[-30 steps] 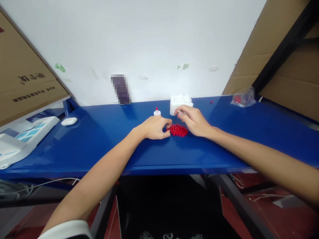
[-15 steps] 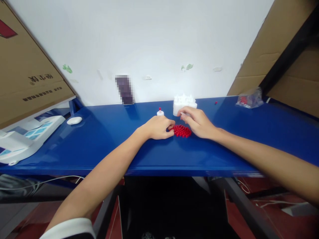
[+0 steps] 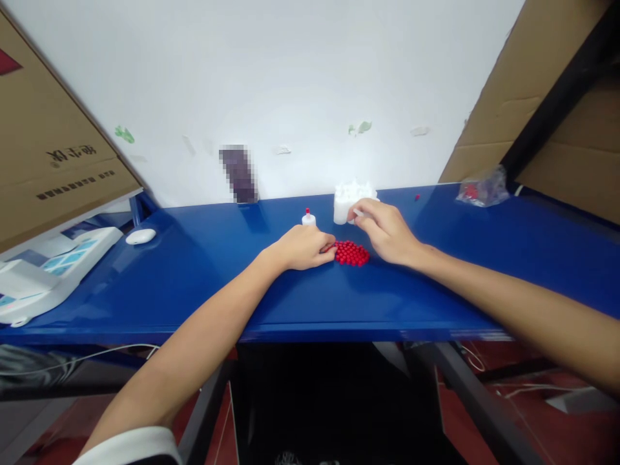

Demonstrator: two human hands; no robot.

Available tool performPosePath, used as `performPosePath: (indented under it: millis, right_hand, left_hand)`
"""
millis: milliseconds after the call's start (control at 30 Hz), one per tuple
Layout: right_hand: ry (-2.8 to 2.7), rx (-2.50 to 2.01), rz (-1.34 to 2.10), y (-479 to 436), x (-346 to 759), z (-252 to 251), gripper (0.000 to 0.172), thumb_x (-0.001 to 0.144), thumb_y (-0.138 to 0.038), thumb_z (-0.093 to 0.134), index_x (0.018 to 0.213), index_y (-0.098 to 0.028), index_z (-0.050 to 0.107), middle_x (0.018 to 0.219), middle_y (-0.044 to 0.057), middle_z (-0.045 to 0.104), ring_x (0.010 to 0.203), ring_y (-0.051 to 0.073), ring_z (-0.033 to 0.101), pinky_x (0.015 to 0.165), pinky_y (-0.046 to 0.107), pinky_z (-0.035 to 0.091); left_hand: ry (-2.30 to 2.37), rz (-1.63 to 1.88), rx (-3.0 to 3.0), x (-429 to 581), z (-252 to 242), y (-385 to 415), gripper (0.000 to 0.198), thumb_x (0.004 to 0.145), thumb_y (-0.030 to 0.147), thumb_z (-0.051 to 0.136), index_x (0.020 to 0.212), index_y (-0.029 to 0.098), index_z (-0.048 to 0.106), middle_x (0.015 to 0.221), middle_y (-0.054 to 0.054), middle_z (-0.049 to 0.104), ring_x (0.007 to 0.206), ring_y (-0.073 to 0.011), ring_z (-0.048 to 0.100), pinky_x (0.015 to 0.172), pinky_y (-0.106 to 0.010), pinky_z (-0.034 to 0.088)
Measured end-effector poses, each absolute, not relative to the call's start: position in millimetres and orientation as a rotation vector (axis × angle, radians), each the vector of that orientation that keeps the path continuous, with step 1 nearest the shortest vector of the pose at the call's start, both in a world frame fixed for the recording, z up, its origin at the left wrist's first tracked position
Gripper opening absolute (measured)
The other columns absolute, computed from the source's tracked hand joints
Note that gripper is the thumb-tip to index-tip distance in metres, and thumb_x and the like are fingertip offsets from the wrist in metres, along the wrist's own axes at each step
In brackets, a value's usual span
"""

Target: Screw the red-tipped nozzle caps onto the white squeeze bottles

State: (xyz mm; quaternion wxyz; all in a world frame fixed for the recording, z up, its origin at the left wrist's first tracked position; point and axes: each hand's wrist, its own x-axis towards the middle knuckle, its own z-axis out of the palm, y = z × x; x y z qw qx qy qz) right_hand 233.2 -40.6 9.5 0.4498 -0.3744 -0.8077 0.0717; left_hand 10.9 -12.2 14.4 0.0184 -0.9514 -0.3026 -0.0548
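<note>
At the left edge of a pile of small round red pieces (image 3: 352,254) is my left hand (image 3: 304,248), fingers curled and closed. Red shows at its fingertips, but I cannot tell whether a piece is gripped. My right hand (image 3: 390,234) pinches a small white piece (image 3: 357,212) between thumb and fingers, above and right of the pile. Just behind that hand stands a group of white bottle-like containers (image 3: 341,210), partly covered by it. A small white bottle (image 3: 309,220) with a red tip stands behind my left hand, its lower part hidden.
A clear plastic bag (image 3: 487,188) with red pieces lies at the back right; one loose red piece (image 3: 417,197) is nearer the middle. On the left are a white rounded case (image 3: 141,236) and a white device (image 3: 72,265). A pixelated dark rectangle (image 3: 239,174) stands against the wall.
The view has shifted slightly. My right hand has lifted a little with the white piece. My left hand stays at the pile's left edge, fingers still closed.
</note>
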Motion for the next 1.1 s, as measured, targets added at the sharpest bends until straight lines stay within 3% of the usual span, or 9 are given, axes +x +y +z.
performPosePath:
  millis: [100,233,333,433,633,900,1100]
  right_hand:
    - [-2.000,-1.005,0.199,-40,235,10,0.021,0.087,-0.029,0.047,0.069,-0.022,0.055,0.076,0.005,0.060,0.072,0.021,0.055,0.070,0.037,0.038]
    - [-2.011,-1.084,0.267,-42,235,9,0.027,0.084,-0.034,0.046,0.060,-0.023,0.045,0.062,0.001,0.048,0.062,0.018,0.045,0.065,0.036,0.031]
    - [-2.046,-1.058,0.309,-46,233,10,0.033,0.087,-0.047,0.048,0.064,-0.023,0.046,0.058,-0.002,0.043,0.057,0.016,0.040,0.061,0.034,0.029]
    - [-2.079,-0.943,0.338,-50,231,11,0.037,0.089,-0.058,0.051,0.078,-0.022,0.053,0.065,-0.002,0.053,0.059,0.016,0.045,0.062,0.033,0.032]
    - [-2.081,-0.936,0.302,-49,230,10,0.043,0.095,-0.060,0.047,0.077,-0.022,0.053,0.067,0.000,0.056,0.062,0.016,0.049,0.064,0.032,0.034]
    - [-2.080,-0.891,0.261,-46,231,8,0.044,0.094,-0.060,0.052,0.072,-0.023,0.046,0.064,-0.002,0.051,0.059,0.014,0.045,0.060,0.031,0.033]
    - [-2.061,-0.894,0.330,-48,229,10,0.039,0.094,-0.050,0.050,0.067,-0.022,0.047,0.059,-0.003,0.048,0.056,0.013,0.045,0.057,0.030,0.033]
  left_hand:
    - [-0.961,-0.207,-2.967,10,15,-11,0.035,0.099,0.037,0.048,0.068,0.020,0.053,0.060,0.000,0.055,0.053,-0.0142,0.041,0.056,-0.029,0.026]
    - [-0.896,-0.463,-2.976,11,15,-10,0.034,0.098,0.033,0.050,0.067,0.020,0.050,0.057,0.003,0.051,0.052,-0.0123,0.040,0.058,-0.028,0.028]
    - [-0.779,-0.787,-2.911,15,13,-12,0.032,0.099,0.032,0.050,0.069,0.020,0.050,0.059,0.003,0.053,0.055,-0.0121,0.046,0.059,-0.027,0.031]
    - [-0.638,-0.993,-2.862,21,9,-14,0.028,0.101,0.032,0.049,0.076,0.020,0.055,0.063,0.003,0.058,0.057,-0.0116,0.052,0.059,-0.026,0.034]
    - [-0.565,-1.189,-2.844,28,3,-14,0.024,0.101,0.028,0.047,0.080,0.020,0.056,0.063,0.004,0.061,0.053,-0.0087,0.053,0.055,-0.023,0.035]
    - [-0.574,-1.040,-2.861,27,2,-15,0.023,0.105,0.028,0.042,0.106,0.020,0.064,0.073,0.002,0.069,0.058,-0.0106,0.060,0.059,-0.023,0.041]
    - [-0.626,-0.908,-2.843,29,1,-15,0.022,0.105,0.026,0.041,0.105,0.019,0.062,0.070,0.002,0.068,0.057,-0.0120,0.059,0.056,-0.025,0.037]
